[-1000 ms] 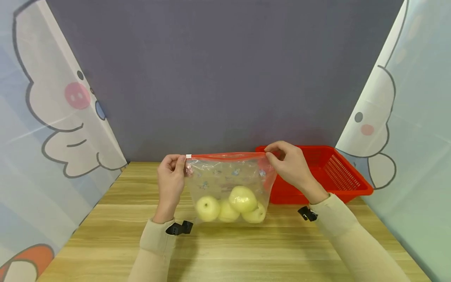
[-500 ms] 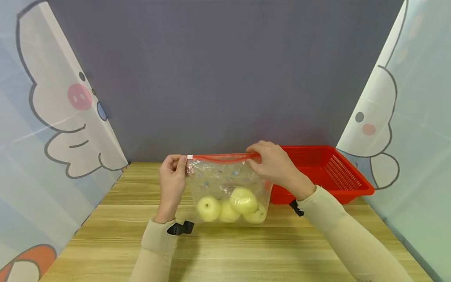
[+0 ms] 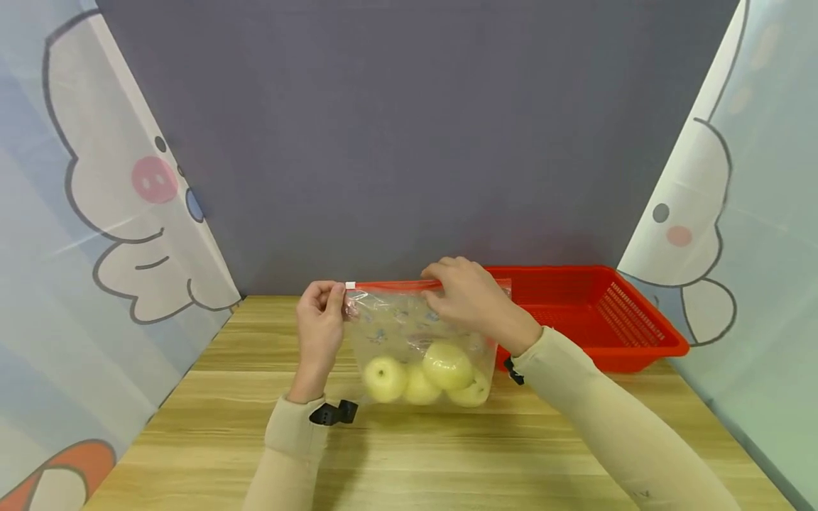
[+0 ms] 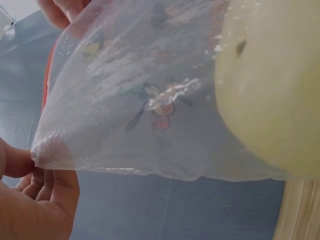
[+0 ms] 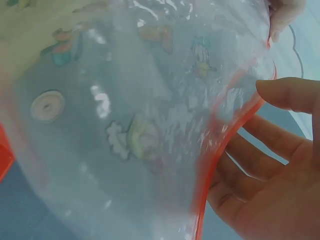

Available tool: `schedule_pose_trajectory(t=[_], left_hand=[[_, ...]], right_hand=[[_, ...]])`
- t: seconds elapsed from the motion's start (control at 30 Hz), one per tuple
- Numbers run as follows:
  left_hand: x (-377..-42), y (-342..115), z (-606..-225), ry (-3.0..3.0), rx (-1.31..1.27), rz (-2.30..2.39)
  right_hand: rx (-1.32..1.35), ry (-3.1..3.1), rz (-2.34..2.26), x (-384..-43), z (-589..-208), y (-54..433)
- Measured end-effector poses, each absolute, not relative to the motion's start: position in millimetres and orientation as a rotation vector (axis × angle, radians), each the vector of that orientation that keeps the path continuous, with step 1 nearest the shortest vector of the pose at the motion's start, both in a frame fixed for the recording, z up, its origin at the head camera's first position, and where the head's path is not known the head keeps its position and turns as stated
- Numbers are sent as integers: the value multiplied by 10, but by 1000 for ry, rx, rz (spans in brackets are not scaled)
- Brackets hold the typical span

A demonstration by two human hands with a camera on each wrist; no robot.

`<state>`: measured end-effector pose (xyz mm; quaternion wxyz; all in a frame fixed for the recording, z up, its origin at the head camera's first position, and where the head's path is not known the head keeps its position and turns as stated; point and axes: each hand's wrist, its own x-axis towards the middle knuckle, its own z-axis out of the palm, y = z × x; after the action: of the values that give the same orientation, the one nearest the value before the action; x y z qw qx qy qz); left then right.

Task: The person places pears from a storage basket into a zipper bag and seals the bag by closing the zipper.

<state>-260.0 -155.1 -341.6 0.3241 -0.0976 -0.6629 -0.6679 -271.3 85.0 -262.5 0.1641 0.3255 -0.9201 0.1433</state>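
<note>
A clear printed zip bag (image 3: 383,323) stands upright in the head view, with several yellow-green apples (image 3: 447,365) in its bottom. Along its top runs a red zip strip (image 3: 390,286), a white slider (image 3: 350,285) at its left end. My left hand (image 3: 319,330) pinches that upper left corner between thumb and fingers. Near the middle of the top, my right hand (image 3: 469,298) pinches the strip. In the right wrist view the thumb (image 5: 282,94) is in front of the red edge (image 5: 212,165) and the other fingers are behind the bag.
A red plastic basket (image 3: 639,351) with slotted walls stands behind and right of the bag. The wooden table (image 3: 422,461) ends at a dark back panel (image 3: 409,142). Cartoon-printed curtains (image 3: 754,284) close in both sides.
My right hand has moved left along the zip strip, from the bag's right corner to near its middle. The left hand keeps its hold at the slider end, and the apples stay put.
</note>
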Motion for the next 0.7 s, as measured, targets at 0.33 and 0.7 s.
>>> schedule_pose_trajectory(t=[0.33, 0.7], left_hand=[[-2585, -1566, -3383, -1724, -286, -1775], [-2592, -1561, -3380, -1720, -267, -1785]], right_hand=[[984, -2673, 501, -2806, -2583, 623], [1010, -2694, 677, -2835, -2563, 421]])
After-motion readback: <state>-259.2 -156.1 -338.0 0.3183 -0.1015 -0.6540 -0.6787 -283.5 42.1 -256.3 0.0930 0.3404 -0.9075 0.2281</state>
